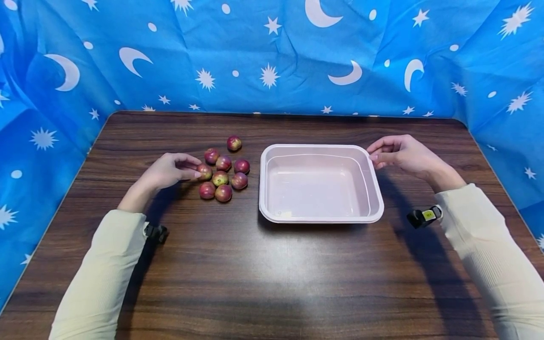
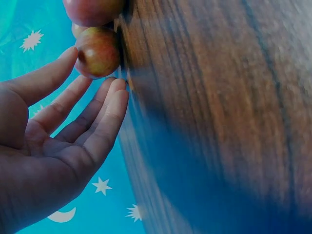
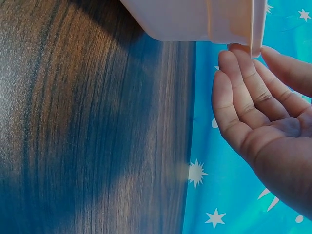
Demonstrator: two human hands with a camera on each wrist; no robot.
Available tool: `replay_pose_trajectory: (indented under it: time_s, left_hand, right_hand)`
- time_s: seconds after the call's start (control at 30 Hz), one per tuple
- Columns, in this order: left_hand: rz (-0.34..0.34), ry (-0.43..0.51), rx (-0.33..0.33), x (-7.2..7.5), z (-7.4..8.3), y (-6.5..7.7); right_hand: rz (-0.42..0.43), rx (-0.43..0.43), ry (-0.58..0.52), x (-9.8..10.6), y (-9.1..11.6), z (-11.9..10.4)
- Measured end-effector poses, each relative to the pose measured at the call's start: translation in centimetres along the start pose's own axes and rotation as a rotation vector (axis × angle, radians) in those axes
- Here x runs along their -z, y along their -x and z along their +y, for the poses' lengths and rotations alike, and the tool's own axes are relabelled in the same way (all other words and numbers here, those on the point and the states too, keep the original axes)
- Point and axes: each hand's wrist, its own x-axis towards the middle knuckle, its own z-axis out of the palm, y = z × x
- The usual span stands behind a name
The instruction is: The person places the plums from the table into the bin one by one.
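My left hand point(image 1: 167, 171) reaches in from the left at a red and yellow-green plum point(image 1: 205, 172), the leftmost of a loose group. In the left wrist view, the thumb tip is right at that plum's point(image 2: 99, 52) side, the forefinger tip beside its edge and the other fingers loosely extended. Several more plums point(image 1: 223, 192) lie around it on the table. My right hand point(image 1: 405, 153) pinches the right rim of a pale pink plastic basin point(image 1: 314, 220), thumb on one side and fingers on the other. The basin stands upright with nothing inside.
The dark wood-grain tabletop point(image 1: 221, 274) carries everything. One plum point(image 1: 234, 143) sits apart behind the group. A blue cloth point(image 1: 238, 52) with white moons and stars hangs behind the table and along both sides.
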Motion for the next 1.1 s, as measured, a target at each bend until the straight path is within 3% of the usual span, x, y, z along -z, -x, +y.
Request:
replay_pose_trajectory:
  time_s: [0.3,0.63,1.1]
  left_hand:
    - [0.003,0.062,0.005,-0.2,-0.1,-0.4]
    - [0.017,0.049,0.007,-0.2,-0.4,-0.2]
    - [0.055,0.062,0.023,0.6,-1.1,0.3]
  right_hand:
    - [-0.008,0.005,-0.014,0.0,0.0,0.1]
    - [-0.027,0.028,-0.064,0.0,-0.1,0.2]
    - [-0.001,-0.011,0.010,0.1,-0.1,0.1]
